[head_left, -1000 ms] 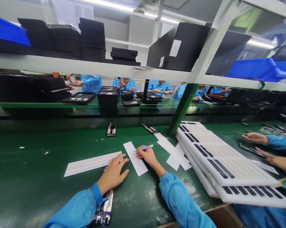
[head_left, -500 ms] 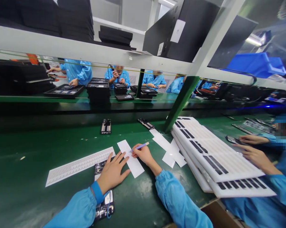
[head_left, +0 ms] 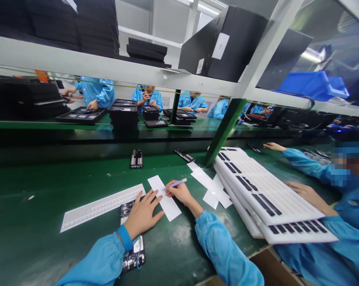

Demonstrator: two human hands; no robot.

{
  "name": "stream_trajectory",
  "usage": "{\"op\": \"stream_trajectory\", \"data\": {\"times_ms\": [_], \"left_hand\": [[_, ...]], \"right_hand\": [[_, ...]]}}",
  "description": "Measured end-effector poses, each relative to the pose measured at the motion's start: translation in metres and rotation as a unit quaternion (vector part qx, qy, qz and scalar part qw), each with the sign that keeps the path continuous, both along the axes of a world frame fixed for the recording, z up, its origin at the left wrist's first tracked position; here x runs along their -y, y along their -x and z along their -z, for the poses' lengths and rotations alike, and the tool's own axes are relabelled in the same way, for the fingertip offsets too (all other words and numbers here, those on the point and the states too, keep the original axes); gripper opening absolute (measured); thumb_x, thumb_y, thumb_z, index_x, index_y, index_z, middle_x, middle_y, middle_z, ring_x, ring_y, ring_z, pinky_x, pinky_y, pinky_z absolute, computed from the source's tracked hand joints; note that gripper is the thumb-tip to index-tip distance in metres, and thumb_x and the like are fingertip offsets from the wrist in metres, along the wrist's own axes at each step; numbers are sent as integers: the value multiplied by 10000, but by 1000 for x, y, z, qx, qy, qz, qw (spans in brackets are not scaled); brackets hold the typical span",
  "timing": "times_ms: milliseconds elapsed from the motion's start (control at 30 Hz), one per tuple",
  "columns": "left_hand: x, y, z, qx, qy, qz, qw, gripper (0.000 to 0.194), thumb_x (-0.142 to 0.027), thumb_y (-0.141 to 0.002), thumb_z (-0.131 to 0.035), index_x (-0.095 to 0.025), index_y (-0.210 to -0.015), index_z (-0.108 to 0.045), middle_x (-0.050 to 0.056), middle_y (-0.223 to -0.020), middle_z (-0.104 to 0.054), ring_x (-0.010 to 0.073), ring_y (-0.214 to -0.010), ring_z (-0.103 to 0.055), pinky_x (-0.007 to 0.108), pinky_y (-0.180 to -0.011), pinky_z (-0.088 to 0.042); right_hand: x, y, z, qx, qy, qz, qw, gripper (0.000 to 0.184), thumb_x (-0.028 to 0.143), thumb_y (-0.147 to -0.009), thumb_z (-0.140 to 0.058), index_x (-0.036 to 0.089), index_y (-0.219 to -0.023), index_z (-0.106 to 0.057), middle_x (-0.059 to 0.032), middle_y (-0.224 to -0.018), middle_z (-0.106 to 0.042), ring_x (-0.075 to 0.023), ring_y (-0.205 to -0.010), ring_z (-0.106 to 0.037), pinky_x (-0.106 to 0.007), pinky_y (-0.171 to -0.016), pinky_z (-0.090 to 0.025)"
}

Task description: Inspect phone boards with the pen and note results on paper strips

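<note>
My right hand [head_left: 179, 192] pinches a slim purple pen-like tool [head_left: 177, 183] with a pale end; its tip points at a white sticker sheet [head_left: 170, 208]. Printed rows of small marks cover the upper part of that sheet. My left hand [head_left: 144, 214] lies flat with fingers spread, fingertips at the sheet's left edge. Partly under this hand and wrist is an opened phone [head_left: 134, 258] with bare circuitry and a blue cable. A long white sheet of small labels [head_left: 102, 207] lies to the left, its right end by my left fingers.
Two more opened phones [head_left: 136, 159] [head_left: 184, 155] lie farther back. Loose white sheets [head_left: 207, 180] sit beside stacked white foam trays [head_left: 265, 186] holding black strips. A green post [head_left: 224, 133] rises behind them. At right a co-worker's arm [head_left: 307, 161] reaches across the bench.
The co-worker at right has stretched one arm toward the back of the bench. The view has shifted slightly; my hands keep nearly the same pose on the sheet.
</note>
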State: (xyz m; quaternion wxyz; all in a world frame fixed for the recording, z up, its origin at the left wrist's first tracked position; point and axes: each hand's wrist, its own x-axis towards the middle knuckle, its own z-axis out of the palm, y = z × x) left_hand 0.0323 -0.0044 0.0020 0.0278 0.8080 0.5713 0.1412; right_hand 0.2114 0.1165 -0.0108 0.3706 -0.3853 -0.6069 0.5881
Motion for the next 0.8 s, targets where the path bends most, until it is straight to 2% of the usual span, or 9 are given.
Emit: {"op": "stream_trajectory", "data": {"times_ms": [200, 433, 500, 567, 667, 733, 800], "left_hand": [[0, 0, 0, 6, 6, -1, 1000, 521, -513, -921, -488, -276, -1384, -464, 77, -1482, -381, 290, -1372, -332, 591, -1127, -170], [-3, 1, 8, 27, -6, 7, 1000, 523, -502, -913, -510, -276, -1383, -467, 92, -1468, -400, 303, -1368, -336, 593, -1127, -173], [-4, -2, 2, 29, -9, 6, 1000, 528, -488, -916, -512, -258, -1388, -459, 94, -1483, -376, 293, -1369, -337, 575, -1132, -197], [2, -2, -11, 48, -27, 4, 998, 491, -435, -933, -495, -237, -1381, -460, 80, -1491, -365, 257, -1370, -340, 527, -1150, -215], [37, 9, -38, 150, -61, -9, 987, 379, -383, -967, -431, -254, -1313, -520, 25, -1429, -457, 195, -1324, -410, 429, -1150, -297], [82, 24, -49, 242, -61, -49, 967, 340, -392, -979, -391, -293, -1252, -568, -4, -1372, -514, 184, -1251, -493, 366, -1061, -436], [135, 40, -48, 259, -63, -96, 959, 352, -414, -966, -381, -335, -1241, -585, -6, -1338, -543, 222, -1210, -531, 400, -991, -502]], "right_hand": [[0, -1, -2, -19, 19, 2, 1000, 265, 351, -651, -739, 123, -764, -665, -47, -644, -681, -160, -571, -666, -237, -559, -550], [0, -2, -1, -38, 34, 18, 999, 281, 355, -639, -753, 125, -783, -677, -62, -665, -696, -182, -567, -681, -271, -557, -575], [0, -2, -1, -40, 34, 22, 998, 299, 370, -638, -765, 124, -783, -677, -66, -665, -697, -189, -565, -683, -278, -552, -579], [1, -3, 0, -42, 32, 26, 998, 328, 396, -635, -778, 122, -781, -674, -70, -664, -697, -194, -568, -684, -279, -547, -580], [2, -5, 0, -51, 28, 39, 998, 372, 437, -630, -794, 124, -786, -668, -73, -668, -696, -190, -576, -683, -270, -545, -579], [4, -5, -1, -57, 26, 48, 997, 396, 463, -628, -802, 129, -788, -663, -74, -669, -695, -191, -578, -682, -271, -544, -580], [8, -4, -4, -62, 26, 55, 996, 413, 488, -628, -807, 136, -785, -659, -73, -668, -694, -200, -580, -683, -282, -539, -583]]}}
